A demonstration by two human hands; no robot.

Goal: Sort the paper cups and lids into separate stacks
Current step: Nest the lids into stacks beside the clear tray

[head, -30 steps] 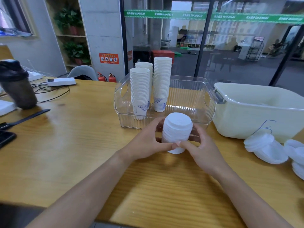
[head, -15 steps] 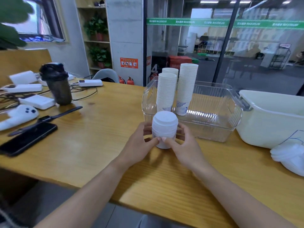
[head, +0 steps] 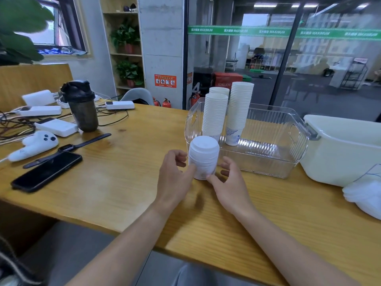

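A white stack of lids (head: 203,156) stands upright on the wooden table (head: 115,182), just in front of a clear plastic bin (head: 266,149). My left hand (head: 174,178) touches the stack's left side with thumb and fingers. My right hand (head: 231,184) touches its lower right side with fingertips. Three tall stacks of paper cups (head: 239,112) stand inside the clear bin at its left end. More loose white lids (head: 365,195) lie at the table's right edge.
A cream plastic tub (head: 342,149) sits right of the clear bin. On the left lie a black phone (head: 47,171), a watch (head: 68,148), a white controller (head: 33,144), a dark shaker bottle (head: 81,106), power strips and cables.
The view has swung left, showing more of the table's left side. Both hands stay on the lid stack; my fingers have loosened slightly around it.
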